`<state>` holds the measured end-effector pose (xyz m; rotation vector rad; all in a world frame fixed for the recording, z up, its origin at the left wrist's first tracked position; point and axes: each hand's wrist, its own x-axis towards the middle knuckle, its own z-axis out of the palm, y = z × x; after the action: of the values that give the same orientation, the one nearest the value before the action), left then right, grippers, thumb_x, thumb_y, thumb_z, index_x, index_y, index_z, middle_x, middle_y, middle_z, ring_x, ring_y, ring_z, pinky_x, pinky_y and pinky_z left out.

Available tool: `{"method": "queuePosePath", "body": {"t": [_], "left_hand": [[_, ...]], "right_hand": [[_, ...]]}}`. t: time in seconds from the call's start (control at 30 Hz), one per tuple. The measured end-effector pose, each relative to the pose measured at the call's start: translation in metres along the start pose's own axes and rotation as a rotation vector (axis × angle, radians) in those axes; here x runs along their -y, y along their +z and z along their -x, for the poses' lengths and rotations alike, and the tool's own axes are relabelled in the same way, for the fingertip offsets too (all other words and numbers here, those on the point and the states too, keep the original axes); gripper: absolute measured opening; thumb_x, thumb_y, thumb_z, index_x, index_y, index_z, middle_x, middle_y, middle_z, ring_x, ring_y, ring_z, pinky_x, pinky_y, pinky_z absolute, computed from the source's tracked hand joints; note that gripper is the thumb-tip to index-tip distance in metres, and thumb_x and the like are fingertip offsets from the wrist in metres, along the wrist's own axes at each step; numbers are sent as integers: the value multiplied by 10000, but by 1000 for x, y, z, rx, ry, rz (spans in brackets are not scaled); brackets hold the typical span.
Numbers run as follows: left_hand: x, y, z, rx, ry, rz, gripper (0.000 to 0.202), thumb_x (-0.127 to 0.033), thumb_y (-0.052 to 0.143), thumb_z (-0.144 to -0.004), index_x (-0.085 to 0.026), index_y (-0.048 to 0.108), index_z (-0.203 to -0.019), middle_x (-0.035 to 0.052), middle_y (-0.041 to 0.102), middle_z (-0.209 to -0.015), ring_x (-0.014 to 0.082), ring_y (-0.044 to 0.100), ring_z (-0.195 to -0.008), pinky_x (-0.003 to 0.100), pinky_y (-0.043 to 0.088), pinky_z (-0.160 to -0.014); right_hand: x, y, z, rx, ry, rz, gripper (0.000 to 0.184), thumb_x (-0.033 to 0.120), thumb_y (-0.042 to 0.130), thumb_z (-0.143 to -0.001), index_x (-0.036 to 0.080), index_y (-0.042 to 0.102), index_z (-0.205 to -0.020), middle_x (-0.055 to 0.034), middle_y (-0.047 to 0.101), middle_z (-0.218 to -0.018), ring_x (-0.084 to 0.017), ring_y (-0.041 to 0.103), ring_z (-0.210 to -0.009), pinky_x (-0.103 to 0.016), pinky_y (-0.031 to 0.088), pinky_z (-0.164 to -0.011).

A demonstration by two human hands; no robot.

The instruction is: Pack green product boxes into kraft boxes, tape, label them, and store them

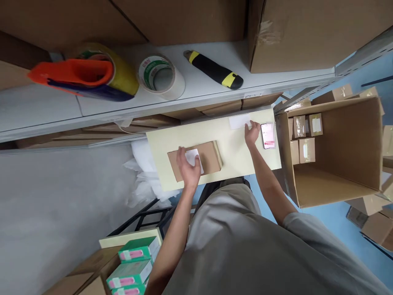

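Note:
A flat brown cardboard parcel lies on a pale yellow table below me. My left hand rests flat on the parcel, fingers spread over a white label on its top. My right hand reaches to the table's far edge, fingers touching a white paper slip. A phone with a lit screen lies just to the right of that hand.
An open cardboard box with several small packages stands on the blue floor at right. The white shelf above holds a tape dispenser, a tape roll and a yellow-black utility knife. Green boxes sit at lower left.

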<state>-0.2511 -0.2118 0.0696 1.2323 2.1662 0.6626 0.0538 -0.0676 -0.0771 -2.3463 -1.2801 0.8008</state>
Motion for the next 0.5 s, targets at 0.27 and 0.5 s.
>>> {"method": "queuePosePath", "body": {"t": [0.27,0.5], "left_hand": [[-79,143,-77,411,-80,359,553,-311,752,-984,-192,676,-1519,186,654,-1650,321,701,-1420,438,538,-1223],[-78,214,-116,521,-180,229,73,-244,749,-871,-213,708,-924,83,785,-1051,245,703,-1033,359,551,-1002]], "right_hand": [[4,2,-4,4,70,-50,495,343,556,-1138,97,686,-1547,-264,616,-1517,-355,604,-1467,-471,603,-1143],[-3,4,0,-19,56,-123,475,360,520,-1141,112,708,-1499,-250,654,-1480,-323,679,-1361,-443,614,-1114]]}}
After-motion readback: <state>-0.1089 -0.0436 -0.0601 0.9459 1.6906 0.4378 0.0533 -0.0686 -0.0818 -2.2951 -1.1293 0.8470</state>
